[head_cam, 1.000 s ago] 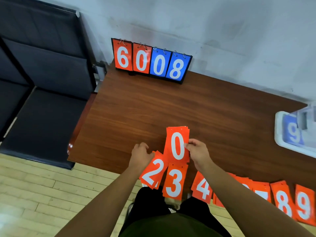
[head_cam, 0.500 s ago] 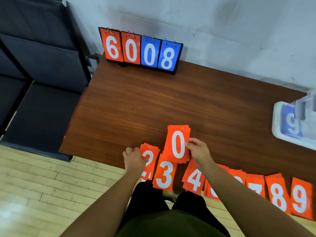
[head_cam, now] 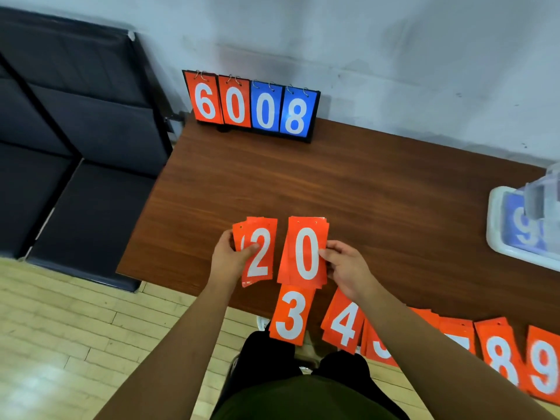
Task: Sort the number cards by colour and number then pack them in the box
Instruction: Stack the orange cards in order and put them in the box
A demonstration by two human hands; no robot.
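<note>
Above the tabletop (head_cam: 378,183), left hand (head_cam: 227,263) pinched the 2s (head_cam: 261,253), right hand (head_cam: 347,268) the 0s (head_cam: 305,253): likely thin, light, slick stacks, best gripped at side edges.

A person's left hand (head_cam: 227,262) grips a fanned stack of orange "2" cards (head_cam: 261,253) beside an orange "0" stack (head_cam: 306,253) pinched at its edge by the right hand (head_cam: 345,269), over a wooden table (head_cam: 363,183). A row of orange cards (head_cam: 291,316) - running from 3 at left to 9 at right - lines the near edge. A flip scoreboard (head_cam: 251,107) reading 6008 stands by the wall, and a white box (head_cam: 495,234) holding a blue card sits at right.
</note>
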